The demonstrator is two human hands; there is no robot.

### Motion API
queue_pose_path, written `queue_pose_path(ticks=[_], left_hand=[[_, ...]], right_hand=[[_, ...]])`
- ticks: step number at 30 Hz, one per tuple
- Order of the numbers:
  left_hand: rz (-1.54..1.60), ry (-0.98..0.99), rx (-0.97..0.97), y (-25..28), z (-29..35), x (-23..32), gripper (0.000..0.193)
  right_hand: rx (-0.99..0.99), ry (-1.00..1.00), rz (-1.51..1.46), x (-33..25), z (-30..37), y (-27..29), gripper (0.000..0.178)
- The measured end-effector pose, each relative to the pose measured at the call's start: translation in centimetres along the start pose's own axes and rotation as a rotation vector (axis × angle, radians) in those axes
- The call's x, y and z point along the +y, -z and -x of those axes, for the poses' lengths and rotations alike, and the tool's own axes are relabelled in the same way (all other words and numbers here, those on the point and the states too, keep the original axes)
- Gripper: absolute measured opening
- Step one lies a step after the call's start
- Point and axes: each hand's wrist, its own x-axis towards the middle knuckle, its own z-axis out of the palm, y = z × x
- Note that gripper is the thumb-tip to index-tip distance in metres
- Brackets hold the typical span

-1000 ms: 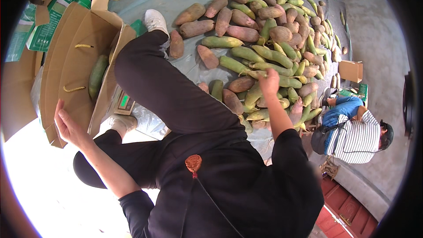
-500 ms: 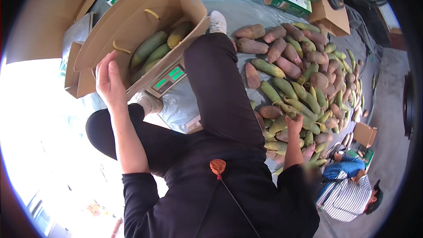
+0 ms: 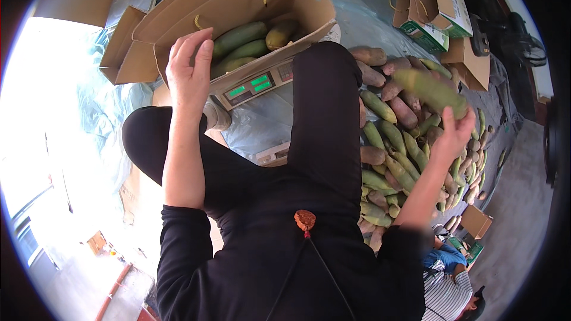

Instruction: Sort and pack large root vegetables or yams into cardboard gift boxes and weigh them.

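Note:
My right hand (image 3: 455,134) holds a long green fruit (image 3: 429,91) raised above a pile of green and brownish fruits (image 3: 395,148) on the floor at the right. My left hand (image 3: 189,71) rests, fingers apart and holding nothing, on the near edge of an open cardboard box (image 3: 232,6). Several green fruits (image 3: 244,41) lie inside that box. The box sits on a scale with a green digital display (image 3: 253,86). My black-clad legs stretch between box and pile.
More open cardboard boxes (image 3: 437,0) stand at the upper right, another small one (image 3: 476,221) beyond the pile. A person in a striped shirt (image 3: 446,297) crouches at the lower right. Clear plastic sheeting (image 3: 262,125) covers the floor under the scale.
My right hand has lifted a green fruit out of the pile. My left hand has moved onto the box edge, and the view has swung toward the box.

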Motion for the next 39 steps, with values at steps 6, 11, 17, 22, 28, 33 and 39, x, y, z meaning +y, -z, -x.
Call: queue_pose_path(ticks=[6,11,17,22,28,33,39], left_hand=[[-0.035,0.016,-0.059,0.1,0.3,-0.3,0.021],[-0.005,0.03,-0.048,0.3,0.1,-0.1,0.02],[-0.001,0.046,-0.04,0.3,0.2,-0.7,0.02],[-0.025,0.136,-0.202,-0.3,0.9,-0.6,0.024],[-0.057,0.132,-0.294,-0.9,1.2,-0.7,0.029],[-0.061,0.145,-0.307,-1.3,1.1,-0.9,0.027],[-0.12,0.188,-0.319,-1.3,1.0,-0.7,0.028]], right_hand=[[-0.191,0.125,-0.529,-7.7,-4.6,-9.6,0.049],[-0.447,0.026,-0.601,-9.4,-5.4,-17.3,0.04],[-0.537,-0.203,-0.332,-5.7,-5.5,-22.2,0.068],[-0.442,-0.239,-0.155,1.9,-2.6,-17.4,0.037],[-0.342,-0.44,-0.021,10.1,3.5,-10.5,0.025],[-0.391,-0.578,0.049,15.0,9.1,-7.2,0.023],[-0.608,-0.518,0.318,19.6,14.8,-6.2,0.027]])
